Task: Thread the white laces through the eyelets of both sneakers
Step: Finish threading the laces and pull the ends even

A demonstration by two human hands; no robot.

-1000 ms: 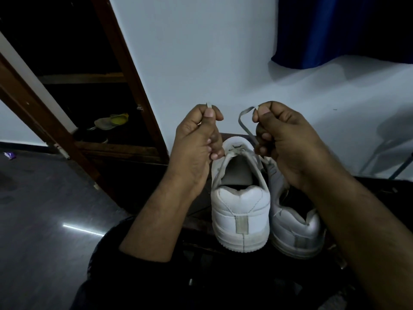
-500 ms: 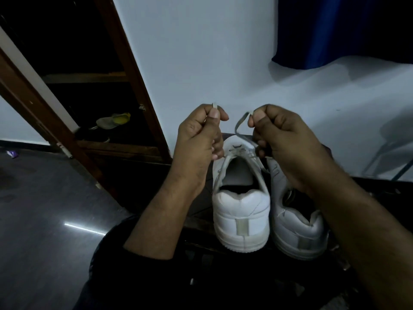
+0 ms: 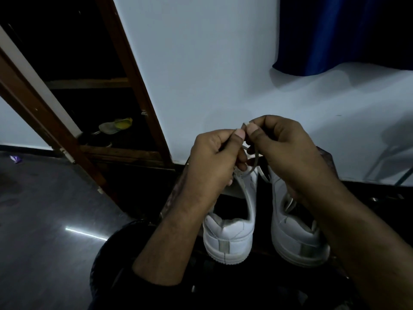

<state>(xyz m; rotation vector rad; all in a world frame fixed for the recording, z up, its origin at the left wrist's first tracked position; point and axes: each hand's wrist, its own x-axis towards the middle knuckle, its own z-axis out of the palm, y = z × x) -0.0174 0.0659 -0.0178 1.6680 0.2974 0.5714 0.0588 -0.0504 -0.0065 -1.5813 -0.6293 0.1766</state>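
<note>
Two white sneakers stand side by side on a dark surface, heels toward me: the left sneaker [image 3: 230,238] and the right sneaker [image 3: 297,240]. A white lace [image 3: 254,163] rises from the left sneaker's front. My left hand [image 3: 214,166] pinches one lace end between thumb and forefinger. My right hand [image 3: 288,151] pinches the other end, its tip showing above the thumb. Both thumbs nearly touch above the left sneaker. The eyelets are hidden behind my hands.
A wooden door frame [image 3: 131,70] leans along the left, with a dark shelf holding a yellow-green slipper [image 3: 116,125]. A white wall [image 3: 201,63] is ahead, a blue curtain [image 3: 335,34] at upper right. Dark glossy floor [image 3: 40,220] lies at left.
My two hands have come together from about a hand's width apart, bringing the lace ends next to each other. The view has shifted so the sneakers sit further right.
</note>
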